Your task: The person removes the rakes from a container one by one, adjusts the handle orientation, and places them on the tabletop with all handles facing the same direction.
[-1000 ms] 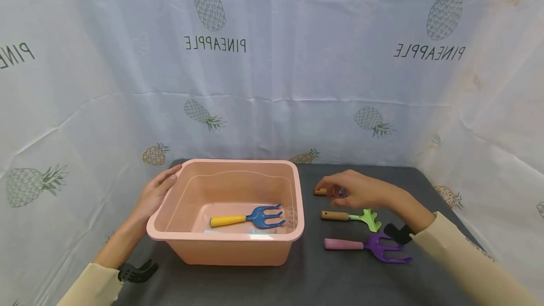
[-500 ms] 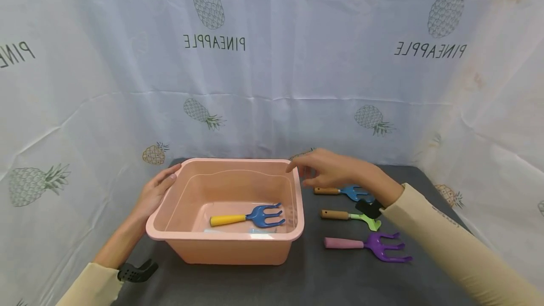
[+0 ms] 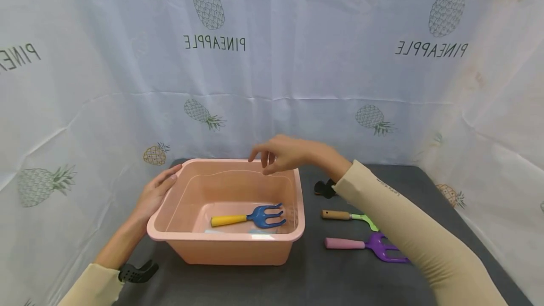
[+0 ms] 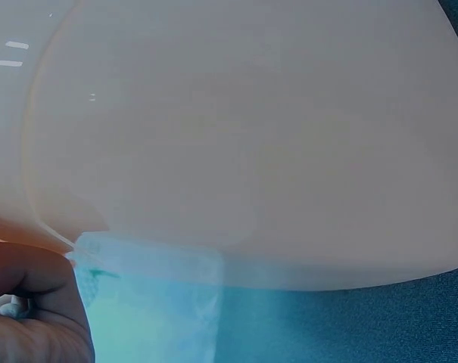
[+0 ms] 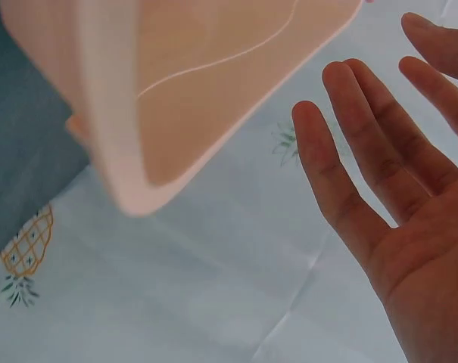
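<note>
A pink plastic basin (image 3: pixel 225 248) stands on the dark table, and inside it lies a hand fork with a yellow handle and blue tines (image 3: pixel 228 220). My left hand (image 3: pixel 154 196) grips the basin's left rim; in the left wrist view that hand (image 4: pixel 35 302) has its thumb and fingers bent at the lower left. Above the basin's back right rim hovers my right hand (image 3: pixel 284 154), fingers loosely bent and holding nothing. The right wrist view shows the same hand (image 5: pixel 410 181) with its fingers spread, apart from the basin (image 5: pixel 110 113).
Right of the basin lie a small green-headed rake with a wooden handle (image 3: pixel 335 215) and a purple hand fork with a pink handle (image 3: pixel 345 243). My right wrist hides most of a blue-headed fork behind them. A pineapple-print curtain (image 3: pixel 272 60) surrounds the dark table (image 3: pixel 340 282).
My right hand has moved left, from over the blue-headed fork on the table to above the basin's back right rim, with nothing in it. The left hand and basin have stayed put.
</note>
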`<move>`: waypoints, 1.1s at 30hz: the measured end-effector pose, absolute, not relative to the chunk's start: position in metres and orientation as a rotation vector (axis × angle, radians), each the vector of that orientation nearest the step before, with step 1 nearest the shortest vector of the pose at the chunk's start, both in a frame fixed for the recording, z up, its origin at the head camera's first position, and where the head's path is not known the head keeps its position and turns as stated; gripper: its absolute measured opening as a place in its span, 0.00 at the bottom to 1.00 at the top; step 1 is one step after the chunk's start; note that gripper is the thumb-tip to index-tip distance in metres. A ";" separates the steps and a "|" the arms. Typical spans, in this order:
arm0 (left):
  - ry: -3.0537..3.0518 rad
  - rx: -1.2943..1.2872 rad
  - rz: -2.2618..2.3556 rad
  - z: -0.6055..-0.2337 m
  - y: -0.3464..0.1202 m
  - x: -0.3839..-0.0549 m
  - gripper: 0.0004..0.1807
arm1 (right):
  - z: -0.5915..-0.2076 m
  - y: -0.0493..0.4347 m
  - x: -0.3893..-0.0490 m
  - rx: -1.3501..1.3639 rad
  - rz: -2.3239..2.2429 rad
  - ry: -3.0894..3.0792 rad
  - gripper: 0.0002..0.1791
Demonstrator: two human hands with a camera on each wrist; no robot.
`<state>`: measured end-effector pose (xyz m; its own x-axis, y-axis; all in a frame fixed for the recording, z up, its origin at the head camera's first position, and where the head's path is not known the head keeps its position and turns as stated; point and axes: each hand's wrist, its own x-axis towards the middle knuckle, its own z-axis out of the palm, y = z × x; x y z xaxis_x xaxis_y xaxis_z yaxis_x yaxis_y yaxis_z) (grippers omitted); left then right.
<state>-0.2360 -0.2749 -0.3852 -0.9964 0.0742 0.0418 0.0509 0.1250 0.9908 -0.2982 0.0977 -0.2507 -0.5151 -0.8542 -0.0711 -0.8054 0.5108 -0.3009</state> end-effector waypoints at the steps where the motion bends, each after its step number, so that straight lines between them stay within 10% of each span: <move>1: 2.342 0.130 2.065 -0.385 -0.275 -0.236 0.37 | -0.251 0.093 -0.300 -1.413 -0.340 2.536 0.21; 33: 2.345 0.147 2.056 -0.386 -0.277 -0.235 0.38 | -0.334 -0.013 -0.326 -1.171 -0.475 2.287 0.22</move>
